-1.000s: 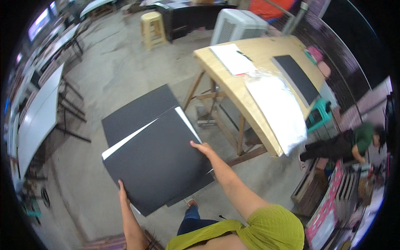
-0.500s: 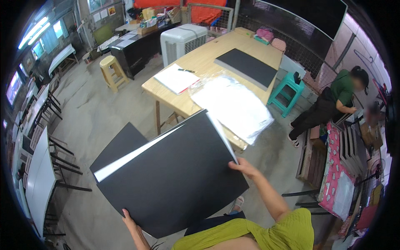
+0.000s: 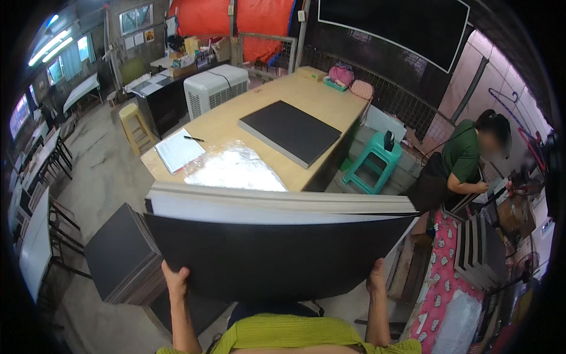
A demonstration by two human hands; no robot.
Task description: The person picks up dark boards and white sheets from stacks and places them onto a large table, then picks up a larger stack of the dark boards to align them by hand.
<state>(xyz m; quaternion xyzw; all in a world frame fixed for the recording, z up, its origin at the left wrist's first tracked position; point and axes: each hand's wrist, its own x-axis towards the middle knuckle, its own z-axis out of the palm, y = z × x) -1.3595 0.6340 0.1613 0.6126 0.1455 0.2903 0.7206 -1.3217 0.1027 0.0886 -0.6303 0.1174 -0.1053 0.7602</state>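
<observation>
A wide stack of black boards [image 3: 283,253] with white faces and cream edges is held upright in front of me, its front sheet bowed away from those behind. My left hand [image 3: 175,280] grips its left side, thumb on the black face. At the right side, my right hand [image 3: 375,277] is closed round the edge, its fingers partly hidden. Beyond the stack, a thick black board stack [image 3: 292,131] lies flat on the wooden table [image 3: 236,112]. A shiny plastic-wrapped white bundle [image 3: 233,168] rests nearer, partly covered by what I hold.
A tall pile of black boards [image 3: 121,256] stands at my left. On the table are a notepad [image 3: 178,150] with a pen, and pink bags. A teal stool [image 3: 375,159] is right of the table. Beyond it, a person in green [image 3: 463,153] bends over boards near a pink-covered bench [image 3: 436,271].
The board stack has swung from a tilted position at the left to level and upright before me. My hands now hold opposite sides. The view has turned right.
</observation>
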